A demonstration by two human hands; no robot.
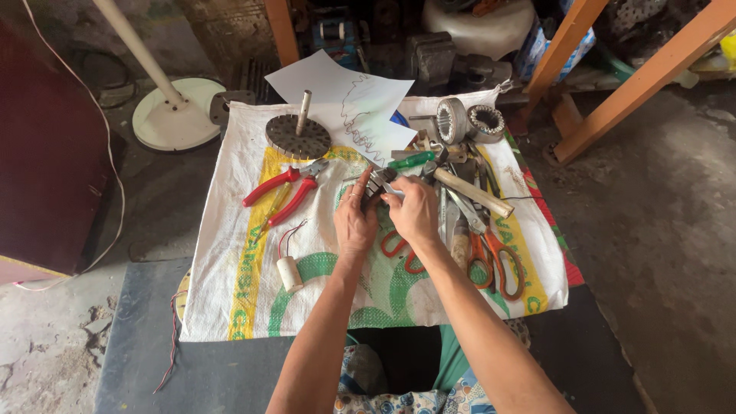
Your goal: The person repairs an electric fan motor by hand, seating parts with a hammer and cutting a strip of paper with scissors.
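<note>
Over the middle of a white woven sack [230, 230] spread on the floor, my left hand [354, 222] grips a small dark ring-shaped metal part [376, 184]. My right hand [415, 212] meets it from the right, its fingers closed on a thin strip pushed into that part. Both forearms reach up from the bottom edge. What lies inside the part is hidden by my fingers.
Red-handled pliers [285, 186] and a round slotted rotor with a shaft [298, 135] lie to the left. A white cylinder with red wires [290, 273] sits near. Orange scissors [498, 257], a wooden-handled hammer [471, 192], a green screwdriver [412, 160], metal rings [484, 122] and paper [345, 96] crowd the right and back.
</note>
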